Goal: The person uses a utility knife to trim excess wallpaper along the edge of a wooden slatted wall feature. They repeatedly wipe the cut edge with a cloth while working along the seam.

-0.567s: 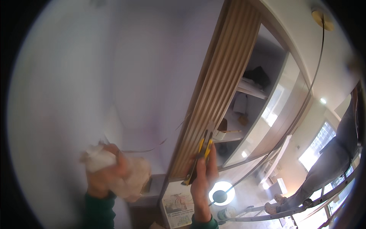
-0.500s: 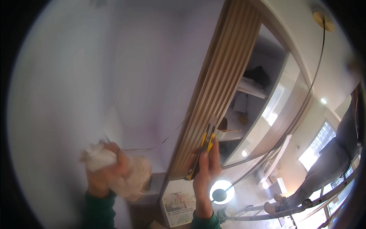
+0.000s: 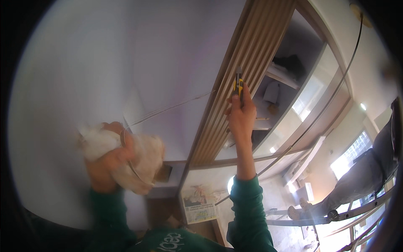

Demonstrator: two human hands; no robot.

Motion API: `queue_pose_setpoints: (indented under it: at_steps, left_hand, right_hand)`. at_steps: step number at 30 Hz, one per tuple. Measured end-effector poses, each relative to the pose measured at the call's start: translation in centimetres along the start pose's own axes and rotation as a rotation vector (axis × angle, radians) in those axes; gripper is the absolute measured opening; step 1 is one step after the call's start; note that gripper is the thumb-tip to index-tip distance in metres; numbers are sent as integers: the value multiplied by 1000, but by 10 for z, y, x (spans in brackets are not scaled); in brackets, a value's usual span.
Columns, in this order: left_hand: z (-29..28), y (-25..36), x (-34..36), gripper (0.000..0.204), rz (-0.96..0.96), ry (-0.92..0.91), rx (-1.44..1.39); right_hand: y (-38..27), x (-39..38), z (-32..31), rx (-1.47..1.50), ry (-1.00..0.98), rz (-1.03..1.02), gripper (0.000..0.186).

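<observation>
Left hand wrapped round bunched whitish cloth; thin pale strand runs from there, up and right. Right hand clasping yellow-and-black cutter, tip above the fingers. Ribbed wooden panel behind it; contact unclear. Shelf right of that hand. Farther right, below it: another person's legs.

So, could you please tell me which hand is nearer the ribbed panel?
Right: the right hand, holding a cutter, appears in front of the ribbed panel; the left hand, gripping a pale bundle, is to its left.
</observation>
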State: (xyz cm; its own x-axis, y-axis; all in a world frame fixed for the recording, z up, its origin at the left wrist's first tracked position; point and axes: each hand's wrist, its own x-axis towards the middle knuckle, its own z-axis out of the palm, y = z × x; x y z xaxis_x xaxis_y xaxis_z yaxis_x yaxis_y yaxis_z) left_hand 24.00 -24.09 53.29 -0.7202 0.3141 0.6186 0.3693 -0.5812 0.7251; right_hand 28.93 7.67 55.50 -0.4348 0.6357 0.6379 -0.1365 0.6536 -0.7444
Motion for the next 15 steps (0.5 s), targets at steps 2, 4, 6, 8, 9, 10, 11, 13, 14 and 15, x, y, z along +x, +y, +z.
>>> queue_pose_setpoints:
  at_steps: [2,4,6,8,9,10,11,13,14,15]
  left_hand:
    - [-17,-19,-4,26,112,86,296]
    - [-20,-29,-5,27,131,108,283]
    - [-18,-19,-4,26,70,83,-12]
    - [-24,-16,-1,26,84,-24,-82]
    - [-28,-17,2,26,92,-79,-118]
    - [-34,-17,2,26,60,-92,-123]
    - [-41,-17,3,25,29,-106,-128]
    - [-50,-28,6,25,18,-87,-57]
    - [-53,-38,8,25,37,-54,20]
    - [-52,-44,12,26,58,-44,26]
  right_hand:
    - [-1,9,10,-65,-14,-19,50]
    - [11,21,15,-159,3,-63,50]
    - [14,25,20,-201,15,-71,50]
    - [10,28,27,-241,18,-50,51]
    - [5,29,29,-263,17,-25,51]
    - [1,29,32,-284,11,0,51]
    - [0,30,35,-280,9,-3,51]
    - [1,32,39,-276,9,-8,51]
    - [3,34,40,-286,17,-17,51]
    - [5,35,40,-296,25,-27,51]
